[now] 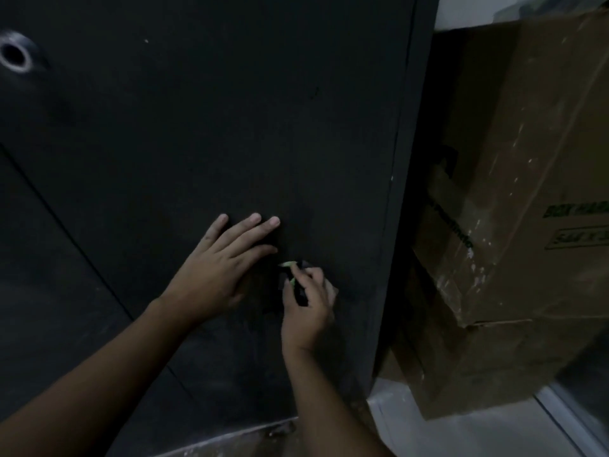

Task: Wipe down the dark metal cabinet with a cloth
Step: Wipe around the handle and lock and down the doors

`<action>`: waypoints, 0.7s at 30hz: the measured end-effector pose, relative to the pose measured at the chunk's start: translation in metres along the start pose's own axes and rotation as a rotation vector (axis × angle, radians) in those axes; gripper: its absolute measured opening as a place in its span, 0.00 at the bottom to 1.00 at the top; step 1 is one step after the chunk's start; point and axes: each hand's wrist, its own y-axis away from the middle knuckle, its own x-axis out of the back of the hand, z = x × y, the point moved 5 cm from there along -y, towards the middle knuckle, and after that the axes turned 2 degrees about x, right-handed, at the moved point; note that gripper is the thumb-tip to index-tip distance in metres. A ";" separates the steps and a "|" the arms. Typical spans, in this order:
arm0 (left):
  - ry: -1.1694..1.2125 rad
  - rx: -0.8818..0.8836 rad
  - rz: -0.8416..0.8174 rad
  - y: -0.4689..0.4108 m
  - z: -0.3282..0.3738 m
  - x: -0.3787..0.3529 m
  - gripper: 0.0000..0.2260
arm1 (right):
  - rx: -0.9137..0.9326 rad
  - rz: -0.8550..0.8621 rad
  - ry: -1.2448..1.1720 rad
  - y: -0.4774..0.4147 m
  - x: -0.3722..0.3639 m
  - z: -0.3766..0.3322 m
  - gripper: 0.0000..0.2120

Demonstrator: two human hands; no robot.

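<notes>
The dark metal cabinet point(197, 127) fills most of the view, its front panel dusty and smeared low down. My left hand point(224, 268) lies flat against the panel with fingers straight and spread. Just to its right, my right hand point(306, 311) curls around a small dark cloth point(298, 286) with a pale green edge, held against the panel near the cabinet's right edge. Most of the cloth is hidden in the fingers and blends into the dark metal.
A large worn cardboard box point(527, 192) stands close against the cabinet's right side. A round hole with a bright rim point(14, 56) sits at the panel's upper left. Pale dusty floor point(461, 433) shows at the bottom right.
</notes>
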 end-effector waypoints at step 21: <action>0.503 0.682 0.112 0.172 -0.086 0.029 0.38 | 0.566 -0.416 0.098 0.043 -0.064 -0.085 0.23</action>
